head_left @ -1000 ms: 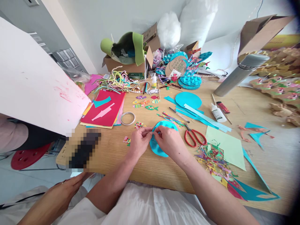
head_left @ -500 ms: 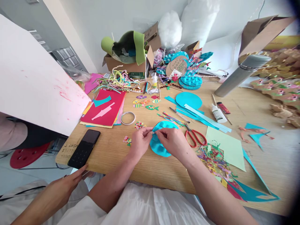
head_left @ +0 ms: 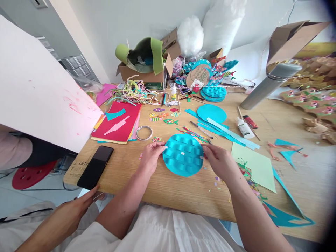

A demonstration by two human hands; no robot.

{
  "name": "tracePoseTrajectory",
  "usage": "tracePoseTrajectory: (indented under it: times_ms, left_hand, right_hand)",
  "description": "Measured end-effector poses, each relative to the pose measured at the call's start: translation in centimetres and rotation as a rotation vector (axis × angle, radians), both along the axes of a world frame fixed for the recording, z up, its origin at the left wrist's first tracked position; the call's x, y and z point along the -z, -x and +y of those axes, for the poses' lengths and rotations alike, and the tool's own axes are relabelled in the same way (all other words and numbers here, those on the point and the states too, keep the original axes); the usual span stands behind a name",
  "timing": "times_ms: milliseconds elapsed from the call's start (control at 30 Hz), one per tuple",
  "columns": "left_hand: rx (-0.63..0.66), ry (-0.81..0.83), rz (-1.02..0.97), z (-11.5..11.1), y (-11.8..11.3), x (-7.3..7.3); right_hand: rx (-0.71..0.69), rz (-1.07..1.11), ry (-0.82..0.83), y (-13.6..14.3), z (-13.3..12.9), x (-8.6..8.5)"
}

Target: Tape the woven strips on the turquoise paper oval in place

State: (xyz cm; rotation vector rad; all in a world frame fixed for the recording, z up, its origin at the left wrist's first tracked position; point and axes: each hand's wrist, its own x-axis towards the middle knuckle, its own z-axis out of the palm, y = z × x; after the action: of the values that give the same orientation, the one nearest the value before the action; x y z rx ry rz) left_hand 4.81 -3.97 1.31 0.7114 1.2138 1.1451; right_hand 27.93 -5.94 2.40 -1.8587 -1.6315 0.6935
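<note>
Between my two hands is a blue paper disc point(head_left: 183, 164) with raised, woven-looking paper waves and a few small white tape pieces on it. My left hand point(head_left: 151, 156) pinches its left edge, thumb on top by a white piece. At the opposite edge, my right hand point(head_left: 216, 159) grips the disc between thumb and fingers. Small colourful paper bits point(head_left: 156, 139) lie just beyond my left hand. Thin coloured paper strips point(head_left: 190, 131) are behind the disc. The red-handled scissors are mostly hidden by my right hand and the disc.
Left are a tape roll point(head_left: 144, 133), red paper sheets point(head_left: 118, 122) and a black phone point(head_left: 95, 167), with another person's hand point(head_left: 90, 196) at the table edge. Paper fish point(head_left: 170, 121), a flat blue disc point(head_left: 211, 113), a glue bottle point(head_left: 245, 128) and a grey flask point(head_left: 270, 85) stand or lie farther back.
My hands have moved apart from the disc's upper middle to its left and right edges. The disc now appears lifted and tilted toward me, and a white piece shows at its centre.
</note>
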Motion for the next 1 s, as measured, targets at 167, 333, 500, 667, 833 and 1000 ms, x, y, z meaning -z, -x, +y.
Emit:
tracePoseTrajectory:
  times_ms: [167, 333, 500, 667, 833, 1000]
  left_hand:
    - [0.014, -0.008, 0.019, -0.2, 0.4, 0.0]
    - [0.041, 0.015, 0.063, -0.6, 1.0, 0.3]
    - [0.079, 0.023, 0.062, -1.2, 1.3, 0.3]
    - [0.139, 0.036, 0.066, -1.7, 1.5, 0.3]
    - [0.278, 0.066, 0.094, -2.1, 1.5, 0.2]
    - [0.285, 0.058, 0.070, -2.1, 1.5, 0.4]
  right_hand:
    - [-0.055, 0.168, 0.054, 0.0, -0.1, 0.6]
    - [-0.040, 0.189, 0.050, 0.3, -0.2, -0.5]
    - [-0.026, 0.298, 0.059, 0.5, -0.4, -0.8]
    - [-0.022, 0.400, 0.088, 0.2, -0.8, -0.4]
    - [0.011, 0.417, 0.094, -0.2, -0.9, 0.1]
    - [0.082, 0.517, 0.122, -0.1, -0.8, -0.4]
